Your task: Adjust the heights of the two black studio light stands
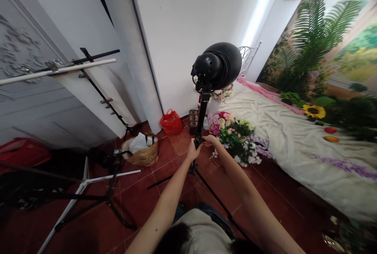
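Within left hand [194,150], tubular pole [201,118]

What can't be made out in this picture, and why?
In the head view:
Front of the lamp: hidden by its own back.
Inside of the basket: mostly covered by a white bag.
Rest of the bed: past the right edge.
Fingertips of the right hand: too small beside the stand.

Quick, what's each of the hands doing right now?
Left hand: closed around the black pole.
Right hand: at the same pole; its grip can't be told.
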The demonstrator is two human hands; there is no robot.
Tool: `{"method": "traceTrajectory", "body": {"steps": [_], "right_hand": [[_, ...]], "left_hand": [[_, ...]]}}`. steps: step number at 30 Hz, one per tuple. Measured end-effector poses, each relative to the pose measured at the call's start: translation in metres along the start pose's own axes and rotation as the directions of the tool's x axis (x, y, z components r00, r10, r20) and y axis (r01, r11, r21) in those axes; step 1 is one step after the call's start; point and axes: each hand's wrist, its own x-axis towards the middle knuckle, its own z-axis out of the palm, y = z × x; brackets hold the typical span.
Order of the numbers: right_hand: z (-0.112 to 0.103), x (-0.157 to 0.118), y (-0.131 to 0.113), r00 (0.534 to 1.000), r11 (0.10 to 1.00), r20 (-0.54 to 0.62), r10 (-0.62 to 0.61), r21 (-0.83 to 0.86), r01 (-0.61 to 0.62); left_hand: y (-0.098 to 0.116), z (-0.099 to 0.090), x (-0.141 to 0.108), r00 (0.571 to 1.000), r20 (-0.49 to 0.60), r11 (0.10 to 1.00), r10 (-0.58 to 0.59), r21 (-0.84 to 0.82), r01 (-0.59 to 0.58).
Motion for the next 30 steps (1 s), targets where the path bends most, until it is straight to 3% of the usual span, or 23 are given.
{"method": "traceTrajectory", "body": {"steps": [3,5,9,14,19,30], "right_hand": [[0.001,-0.006,0.004,0.999,1.0,-0.025,-0.029,-0.005,0.029],[0.004,-0.015,0.011,0.985,0.988,-0.081,-0.155,0.014,0.157],[0.009,-0.034,0.032,0.857,0.861,-0.165,-0.488,0.075,0.504],[0.009,-0.04,0.049,0.776,0.769,-0.133,-0.616,0.111,0.629],[0.012,-0.033,0.055,0.791,0.768,-0.11,-0.602,0.194,0.611],[0.016,-0.032,0.046,0.857,0.822,-0.235,-0.459,0.254,0.51]], "left_hand": [[-0.001,0.0,0.0,1.0,-0.001,1.0,-0.007,0.001,0.007],[-0.001,-0.001,0.0,1.0,-0.001,1.0,-0.016,0.006,0.016],[-0.001,-0.001,-0.001,1.0,0.0,0.999,-0.03,0.024,0.03],[0.001,0.0,-0.001,0.997,-0.013,0.997,-0.074,0.023,0.074],[0.001,0.0,-0.001,0.997,-0.012,0.997,-0.077,0.03,0.077],[0.0,0.0,0.003,0.996,-0.016,0.996,-0.084,0.01,0.084]]}}
